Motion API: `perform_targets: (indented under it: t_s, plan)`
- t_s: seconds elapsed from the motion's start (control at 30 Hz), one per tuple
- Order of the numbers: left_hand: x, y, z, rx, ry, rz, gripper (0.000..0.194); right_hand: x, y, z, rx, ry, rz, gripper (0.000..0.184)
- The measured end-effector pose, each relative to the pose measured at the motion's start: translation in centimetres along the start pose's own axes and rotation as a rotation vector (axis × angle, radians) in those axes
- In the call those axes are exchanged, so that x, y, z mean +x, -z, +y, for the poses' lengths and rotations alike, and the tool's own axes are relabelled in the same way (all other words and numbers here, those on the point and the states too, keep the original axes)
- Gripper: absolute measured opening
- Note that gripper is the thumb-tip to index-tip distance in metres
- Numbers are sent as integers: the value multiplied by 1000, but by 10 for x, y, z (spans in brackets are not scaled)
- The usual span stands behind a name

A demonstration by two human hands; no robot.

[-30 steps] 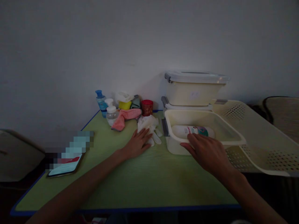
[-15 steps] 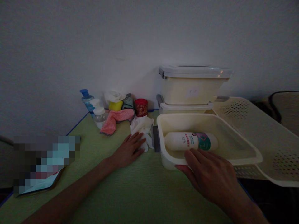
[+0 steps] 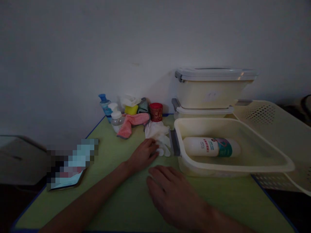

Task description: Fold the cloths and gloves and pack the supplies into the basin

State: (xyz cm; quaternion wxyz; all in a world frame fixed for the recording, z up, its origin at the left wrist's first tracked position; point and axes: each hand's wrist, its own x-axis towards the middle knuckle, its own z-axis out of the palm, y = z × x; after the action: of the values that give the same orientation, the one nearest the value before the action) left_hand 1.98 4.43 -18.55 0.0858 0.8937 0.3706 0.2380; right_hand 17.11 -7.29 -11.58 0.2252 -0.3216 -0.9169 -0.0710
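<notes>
My left hand (image 3: 142, 154) lies on the green table (image 3: 116, 200) with its fingertips on a pair of white gloves (image 3: 159, 137); its fingers curl over their near end. My right hand (image 3: 170, 191) hovers low over the table in front of the left hand, fingers stretched out and holding nothing. Just to the right stands an open cream tub (image 3: 267, 165) with a white bottle (image 3: 209, 146) lying on its side inside.
At the back edge stand a blue-capped bottle (image 3: 104, 103), a clear pump bottle (image 3: 116, 118), a pink cloth (image 3: 131, 123), a yellow container (image 3: 131, 108) and a red jar (image 3: 155, 111). Lidded cream boxes (image 3: 213, 90) are stacked behind the tub. A perforated basket (image 3: 272, 119) sits right, a phone (image 3: 68, 176) left.
My right hand has left the tub's near rim and moved left over the table, close to my left hand. The left hand's fingers have curled on the gloves.
</notes>
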Motion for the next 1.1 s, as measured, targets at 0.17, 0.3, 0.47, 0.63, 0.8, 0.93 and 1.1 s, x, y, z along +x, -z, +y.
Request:
perform_targets:
  t_s: [0.17, 0.3, 0.47, 0.63, 0.8, 0.93, 1.1]
  plan:
    - [2, 5, -10, -194, 31, 5, 10, 43, -45, 24, 216, -339, -26, 25]
    - [6, 13, -19, -410, 291, 174, 8, 54, -71, 48, 180, -486, 61, 27]
    - [4, 34, -35, -374, 518, 471, 20, 45, -87, 53, 43, -429, -64, 26]
    - [-5, 44, -49, -1, 557, 501, 48, 46, -79, 50, 38, -397, -143, 21]
    - [-5, 33, -51, 67, 655, 213, 67, 47, -74, 50, 63, -325, -181, 22]
    - [-4, 31, -52, 90, 675, 102, 29, 45, -74, 48, 60, -226, -231, 16]
    - [-4, 33, -52, 105, 628, 210, 21, 44, -71, 46, 67, -202, -228, 15]
